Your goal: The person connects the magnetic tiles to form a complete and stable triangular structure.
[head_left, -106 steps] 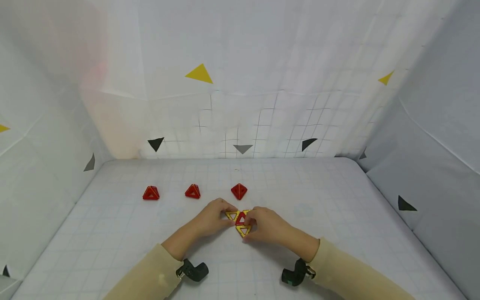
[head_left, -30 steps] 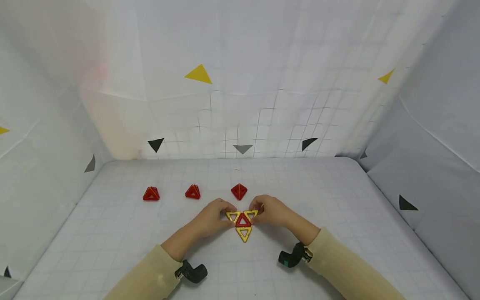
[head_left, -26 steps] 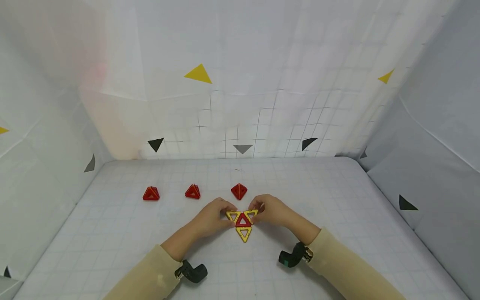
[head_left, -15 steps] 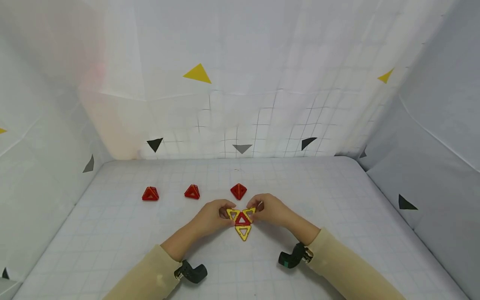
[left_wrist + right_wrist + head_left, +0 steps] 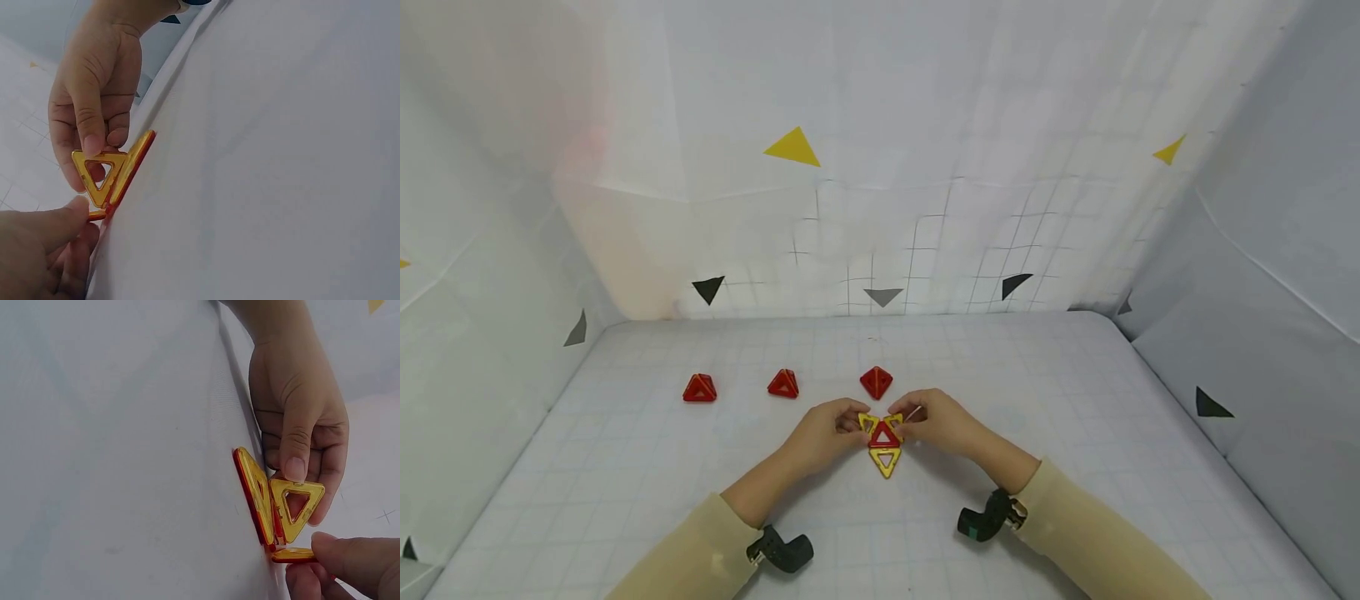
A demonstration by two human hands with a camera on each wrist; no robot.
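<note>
In the head view a red triangle magnetic tile lies on the table with yellow triangle tiles along its sides. My left hand pinches the left yellow tile, and my right hand pinches the right yellow tile. Both of these tiles are tilted up off the table, leaning inward. The front yellow tile lies flat. In the left wrist view, the yellow tile in the right hand stands steeply. Fingers cover parts of both raised tiles.
Three red pyramids stand in a row behind the hands: a left one, a middle one and a right one just beyond the tiles. White sheeting walls enclose the table at the back and sides.
My right hand has moved from the front yellow tile to the right yellow one. Both side tiles have tilted up from flat, and the hands have come slightly closer together.
</note>
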